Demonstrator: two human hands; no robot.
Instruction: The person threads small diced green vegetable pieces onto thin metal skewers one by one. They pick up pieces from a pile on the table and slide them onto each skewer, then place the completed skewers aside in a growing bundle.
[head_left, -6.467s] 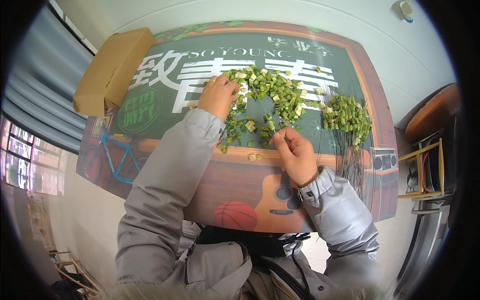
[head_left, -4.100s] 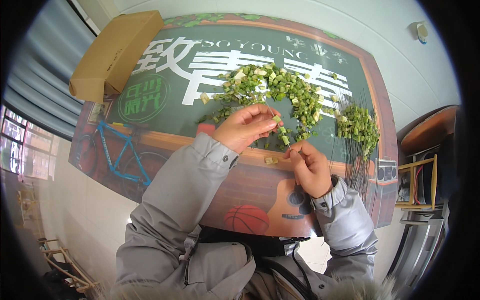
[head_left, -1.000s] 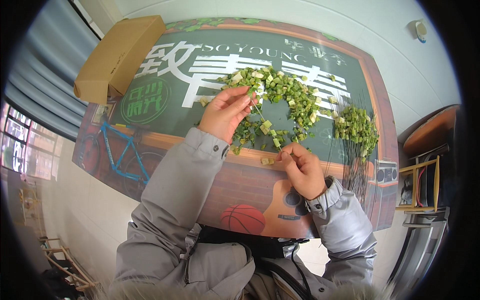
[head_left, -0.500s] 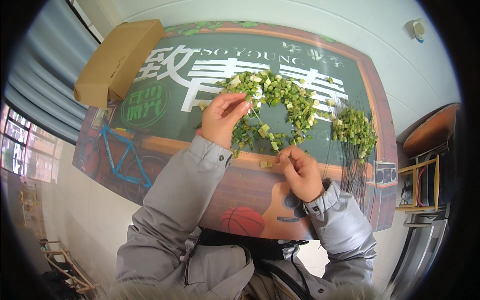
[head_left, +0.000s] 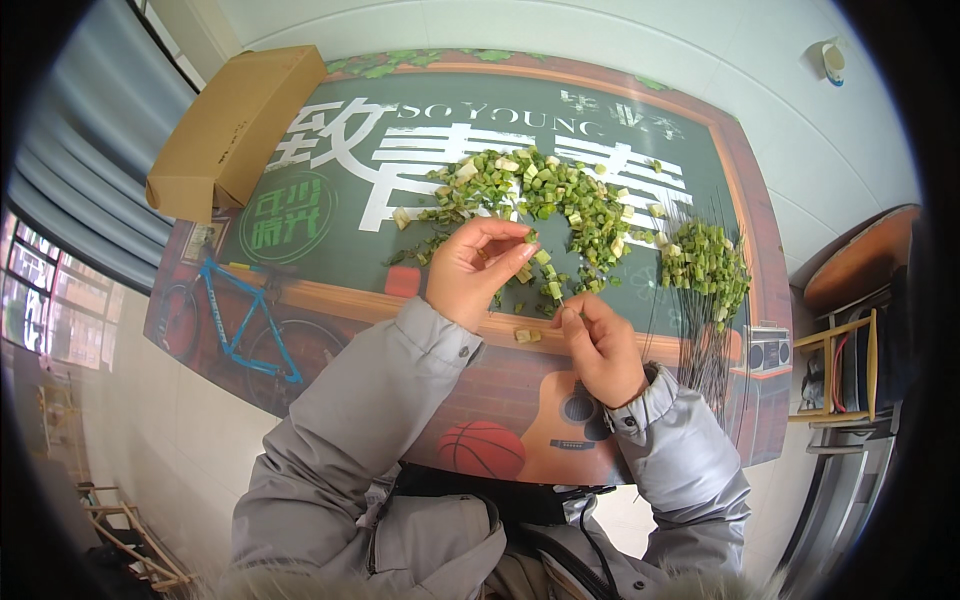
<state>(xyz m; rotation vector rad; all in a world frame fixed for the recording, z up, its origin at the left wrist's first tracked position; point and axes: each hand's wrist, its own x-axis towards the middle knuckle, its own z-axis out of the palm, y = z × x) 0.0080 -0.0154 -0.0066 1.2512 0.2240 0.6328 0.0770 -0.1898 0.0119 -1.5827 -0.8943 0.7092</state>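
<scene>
A pale tiled wall [head_left: 580,30] runs across the top of the frame, with a blue-grey curtain [head_left: 110,160] at the upper left and a barred window [head_left: 60,300] below it. The table [head_left: 500,390] fills the middle, its top printed with a green chalkboard, large white lettering, a blue bicycle, a basketball, a guitar and a radio. A brown cardboard box [head_left: 238,130] sits at the table's upper left corner, and a wooden-framed chair [head_left: 850,375] stands at the right edge of the frame.

Just right of centre, a thin skewer [head_left: 549,280] carrying several green chunks slants between the two hands. The right hand [head_left: 606,350] has thumb and forefinger together, clamped on its lower end. The left hand [head_left: 475,275], up and to the left of it, pinches a small green piece [head_left: 531,237] between thumb and fingertips, near the skewer's upper end.

Behind the hands, a loose heap of chopped green vegetable [head_left: 570,195] curves over the middle of the board. Two pale chunks [head_left: 527,336] lie apart from it, below the hands. At the right of the table, a bunch of loaded skewers [head_left: 705,270] lies with its dark, thin ends pointing toward the lower edge
</scene>
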